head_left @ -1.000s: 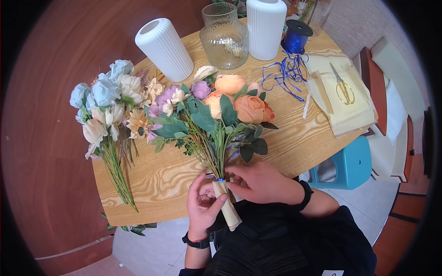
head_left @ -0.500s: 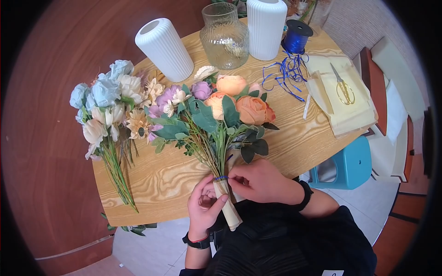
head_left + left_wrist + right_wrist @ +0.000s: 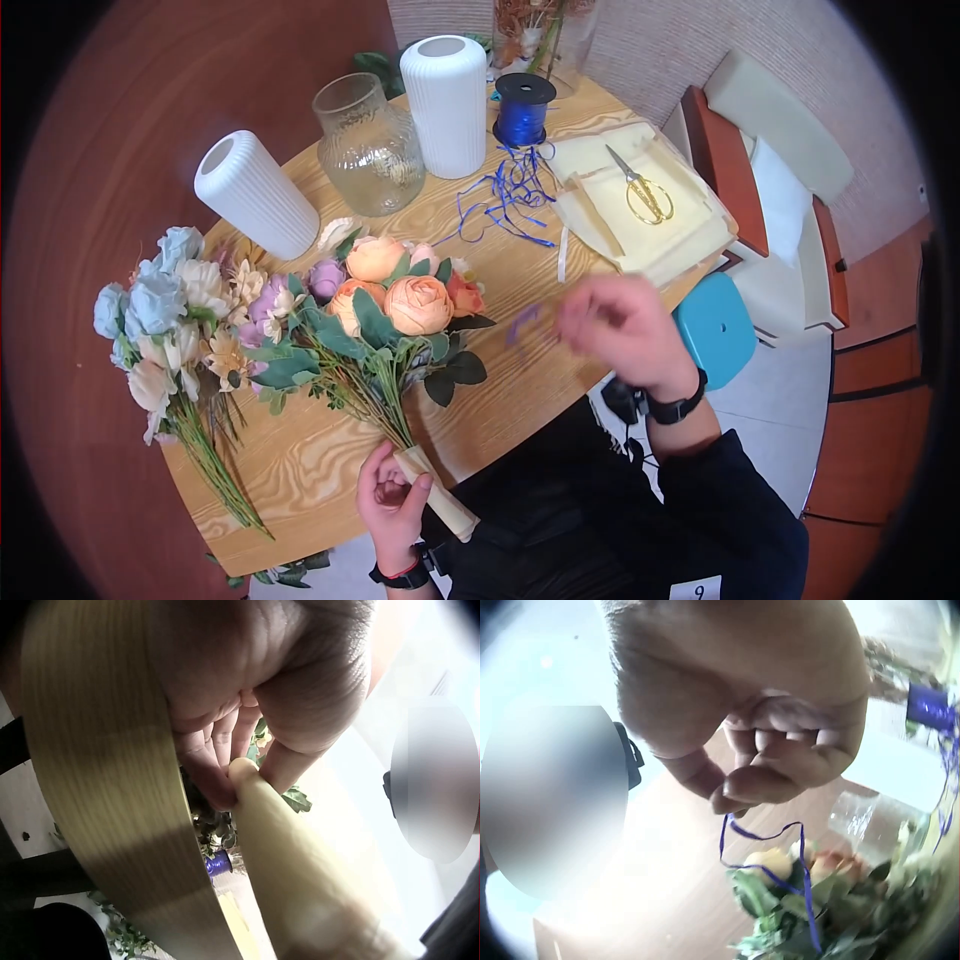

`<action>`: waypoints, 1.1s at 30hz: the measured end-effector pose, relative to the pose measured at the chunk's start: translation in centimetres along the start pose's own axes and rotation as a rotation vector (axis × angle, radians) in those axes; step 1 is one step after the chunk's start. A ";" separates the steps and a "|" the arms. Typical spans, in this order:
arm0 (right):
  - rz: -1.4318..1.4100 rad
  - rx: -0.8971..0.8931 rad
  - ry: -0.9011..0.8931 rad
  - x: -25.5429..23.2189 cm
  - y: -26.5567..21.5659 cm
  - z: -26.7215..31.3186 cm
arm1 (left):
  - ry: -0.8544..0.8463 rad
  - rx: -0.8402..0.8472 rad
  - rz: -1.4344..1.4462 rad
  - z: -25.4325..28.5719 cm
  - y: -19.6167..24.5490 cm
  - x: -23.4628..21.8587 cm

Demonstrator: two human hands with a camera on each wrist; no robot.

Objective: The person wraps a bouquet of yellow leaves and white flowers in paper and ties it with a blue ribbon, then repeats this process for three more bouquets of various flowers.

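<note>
A bouquet of orange, peach and purple artificial flowers (image 3: 418, 306) lies over the table, its stems pointing toward the person. Cream paper (image 3: 446, 500) wraps the lower stems. My left hand (image 3: 392, 505) grips this wrapped handle, thumb on one side and fingers on the other; the left wrist view shows the paper (image 3: 292, 862) running out below the fingertips. Away to the right, my right hand (image 3: 630, 330) is raised. Between its thumb and forefinger it pinches a thin blue ribbon (image 3: 808, 889), which dangles in loose bends and is blurred in the head view.
Blue and cream flowers (image 3: 160, 300) lie at the left. Behind stand two white ribbed vases (image 3: 450, 110) (image 3: 258, 195) and a glass vase (image 3: 372, 150). A ribbon spool (image 3: 522, 110) has tangled ribbon before it. Gold-handled scissors (image 3: 648, 200) rest on paper sheets (image 3: 690, 215).
My right hand has moved from the stems up and to the right with the ribbon. The blue band at the paper's top no longer shows. The head view has turned right; the left hand keeps its grip.
</note>
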State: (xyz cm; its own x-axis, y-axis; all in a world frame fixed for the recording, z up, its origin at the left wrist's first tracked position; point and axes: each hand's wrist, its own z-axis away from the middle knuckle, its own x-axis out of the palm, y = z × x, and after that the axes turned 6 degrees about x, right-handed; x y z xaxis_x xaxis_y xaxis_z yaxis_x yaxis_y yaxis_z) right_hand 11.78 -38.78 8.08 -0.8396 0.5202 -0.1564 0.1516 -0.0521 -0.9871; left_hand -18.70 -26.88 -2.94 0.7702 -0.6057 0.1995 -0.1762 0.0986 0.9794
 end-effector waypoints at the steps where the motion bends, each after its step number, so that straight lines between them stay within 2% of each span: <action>1: 0.083 -0.008 0.121 -0.5 0.4 -0.7 | 0.000 -0.001 0.001 0.0 0.0 0.0; 5: 0.383 -0.011 0.460 -2.1 0.8 -4.2 | 0.002 -0.002 0.010 0.0 -0.1 0.0; 11: 0.682 -0.233 0.543 -3.1 2.8 -8.2 | -0.009 0.001 0.003 0.0 -0.2 0.0; 15: 0.620 -0.136 0.399 0.6 1.2 -4.9 | 0.001 -0.042 0.049 -0.1 0.4 0.3; 17: 0.470 -0.006 0.139 2.2 1.8 -2.5 | -0.017 -0.020 0.057 -0.2 0.5 0.0; 20: 0.276 0.081 -0.294 5.1 2.5 0.2 | -0.029 -0.035 0.006 -0.1 0.3 -0.5; 24: 0.202 0.172 -0.601 9.2 4.9 1.9 | -0.003 -0.045 -0.030 -0.1 0.2 -0.6; 27: 0.140 0.165 -0.635 11.2 5.8 2.5 | 0.044 -0.028 -0.002 -0.3 0.5 0.0; 33: 0.134 0.096 -0.595 12.9 6.0 2.7 | 0.022 0.088 -0.034 0.4 -1.1 -0.3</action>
State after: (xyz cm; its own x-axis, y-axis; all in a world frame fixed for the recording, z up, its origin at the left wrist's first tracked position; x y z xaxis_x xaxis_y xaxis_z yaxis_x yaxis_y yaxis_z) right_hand 0.48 -34.72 0.05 -0.9677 -0.0597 -0.2451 0.2519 -0.1747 -0.9519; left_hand -18.95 -27.13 -4.11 0.7900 -0.5896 0.1683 -0.2022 0.0086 0.9793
